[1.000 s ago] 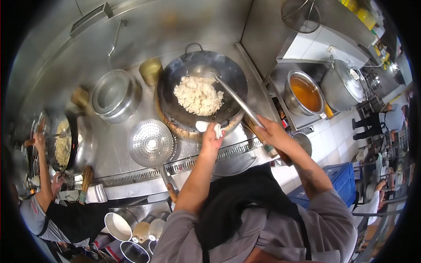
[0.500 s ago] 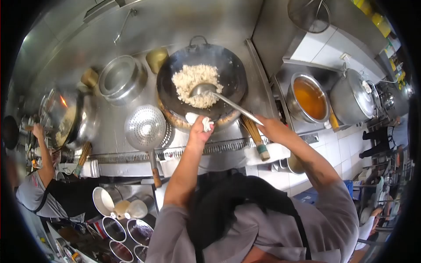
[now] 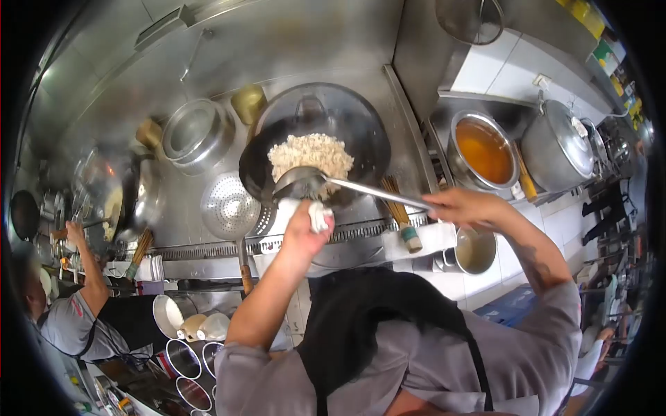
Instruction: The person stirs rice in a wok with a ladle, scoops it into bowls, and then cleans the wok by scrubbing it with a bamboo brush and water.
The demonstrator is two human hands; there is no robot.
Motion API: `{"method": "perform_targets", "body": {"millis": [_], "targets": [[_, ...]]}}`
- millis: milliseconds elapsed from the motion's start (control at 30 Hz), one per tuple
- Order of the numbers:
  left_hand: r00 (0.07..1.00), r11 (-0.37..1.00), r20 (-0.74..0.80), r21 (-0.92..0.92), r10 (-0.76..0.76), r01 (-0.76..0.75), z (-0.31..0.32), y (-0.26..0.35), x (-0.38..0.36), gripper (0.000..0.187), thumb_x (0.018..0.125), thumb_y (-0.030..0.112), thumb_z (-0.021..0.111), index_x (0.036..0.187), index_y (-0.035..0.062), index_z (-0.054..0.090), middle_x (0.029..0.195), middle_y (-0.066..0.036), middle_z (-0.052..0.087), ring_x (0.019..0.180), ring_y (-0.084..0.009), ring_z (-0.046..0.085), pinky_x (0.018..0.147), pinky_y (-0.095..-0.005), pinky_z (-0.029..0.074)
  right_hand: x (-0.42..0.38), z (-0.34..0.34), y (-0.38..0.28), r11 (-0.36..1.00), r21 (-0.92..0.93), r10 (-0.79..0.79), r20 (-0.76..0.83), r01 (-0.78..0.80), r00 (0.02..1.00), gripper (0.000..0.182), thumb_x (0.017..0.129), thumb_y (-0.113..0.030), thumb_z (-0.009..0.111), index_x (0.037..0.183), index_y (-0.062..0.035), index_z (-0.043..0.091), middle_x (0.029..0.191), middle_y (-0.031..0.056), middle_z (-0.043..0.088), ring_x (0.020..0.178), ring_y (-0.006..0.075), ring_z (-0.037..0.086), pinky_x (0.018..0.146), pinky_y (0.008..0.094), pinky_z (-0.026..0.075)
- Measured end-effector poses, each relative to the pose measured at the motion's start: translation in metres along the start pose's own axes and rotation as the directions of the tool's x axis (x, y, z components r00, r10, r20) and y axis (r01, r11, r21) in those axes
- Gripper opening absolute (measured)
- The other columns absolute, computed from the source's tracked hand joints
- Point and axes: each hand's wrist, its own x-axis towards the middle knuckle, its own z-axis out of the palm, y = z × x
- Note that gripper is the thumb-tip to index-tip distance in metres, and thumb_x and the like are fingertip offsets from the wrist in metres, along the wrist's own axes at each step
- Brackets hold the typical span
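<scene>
Closest to the camera, the person's grey-sleeved arms and a black apron strap reach forward over the steel range edge. The left hand (image 3: 305,232) closes its fingers tightly round a white folded cloth (image 3: 320,216), which wraps the near handle of the large black round-bottomed wok (image 3: 361,132); the wok sits tipped, with its near rim raised toward the person. The right hand (image 3: 466,206) curls its fingers firmly about the long steel handle of a metal ladle (image 3: 300,182), whose bowl rests at the wok's near rim, just under the mound of pale fried rice (image 3: 312,152). The rice lies heaped in the near-left part of the wok, touching the ladle bowl.

Just beside the right hand, a bamboo-bristle brush with a green band (image 3: 402,215) lies on the range ledge, and a small steel pot (image 3: 474,251) stands below the wrist. To the left of the wok, a round perforated steel strainer with a wooden handle (image 3: 229,206) rests flat on the range top. Beyond it stands a shiny empty steel bowl (image 3: 191,135) and a brass-coloured cup (image 3: 248,102).

Farther right, a steel pot of orange broth (image 3: 483,149) stands next to a lidded steel stockpot (image 3: 558,145). At the far left, another person in grey (image 3: 69,319) works a second wok (image 3: 128,197).
</scene>
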Motion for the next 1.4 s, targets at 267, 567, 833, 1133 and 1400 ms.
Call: {"method": "perform_targets", "body": {"millis": [267, 567, 833, 1133, 1400], "targets": [[0.991, 0.996, 0.128, 0.068, 0.050, -0.059, -0.092, -0.059, 0.035, 0.018, 0.093, 0.024, 0.048, 0.084, 0.0104, 0.057, 0.072, -0.005, 0.060, 0.060, -0.0188, 0.057, 0.049, -0.0315, 0.048, 0.048, 0.048, 0.020, 0.847, -0.531, -0.310, -0.509, -0.010, 0.803, 0.043, 0.091, -0.016, 0.055, 0.129, 0.0014, 0.046, 0.074, 0.0245, 0.062, 0.068, 0.0411, 0.062, 0.060, 0.0478, 0.048], [0.984, 0.980, 0.145, 0.153, 0.107, -0.129, -0.043, 0.035, 0.134, 0.006, 0.085, 0.017, 0.057, 0.084, 0.0115, 0.055, 0.073, -0.003, 0.057, 0.063, -0.0176, 0.055, 0.047, -0.0292, 0.045, 0.000, 0.023, -0.096, 0.616, 0.579, -0.112, -0.606, 0.533, 0.788, 0.043, 0.099, -0.020, 0.049, 0.139, -0.0065, 0.041, 0.067, 0.0010, 0.047, 0.043, 0.0076, 0.043, 0.040, 0.0223, 0.040], [0.991, 0.986, 0.090, 0.124, 0.098, -0.109, -0.036, 0.031, 0.134, 0.007, 0.086, 0.017, 0.058, 0.082, 0.0127, 0.055, 0.068, -0.002, 0.056, 0.059, -0.0181, 0.053, 0.047, -0.0297, 0.045, 0.183, 0.068, 0.016, 0.480, 0.875, 0.241, -0.052, -0.072, 0.969, 0.023, 0.098, -0.025, 0.051, 0.111, -0.0074, 0.053, 0.063, -0.0002, 0.048, 0.039, 0.0073, 0.041, 0.034, 0.0261, 0.038], [0.984, 0.990, 0.149, 0.087, 0.099, -0.112, -0.041, 0.033, 0.138, 0.006, 0.084, 0.015, 0.060, 0.085, 0.0129, 0.054, 0.071, -0.004, 0.057, 0.060, -0.0182, 0.055, 0.044, -0.0301, 0.046, 0.204, 0.053, 0.033, 0.955, 0.290, 0.254, -0.707, -0.057, 0.660, 0.025, 0.096, -0.019, 0.052, 0.112, 0.0006, 0.054, 0.055, 0.0017, 0.047, 0.037, 0.0105, 0.042, 0.034, 0.0295, 0.039], [0.983, 0.988, 0.150, 0.097, 0.106, -0.122, -0.041, 0.033, 0.135, 0.007, 0.084, 0.015, 0.061, 0.085, 0.0119, 0.055, 0.072, -0.004, 0.058, 0.060, -0.0189, 0.056, 0.045, -0.0294, 0.045, 0.112, 0.065, 0.000, 0.958, -0.266, -0.258, -0.623, 0.110, 0.738, 0.036, 0.094, -0.016, 0.053, 0.126, -0.0006, 0.050, 0.067, 0.0179, 0.059, 0.057, 0.0306, 0.062, 0.056, 0.0427, 0.051]]}}
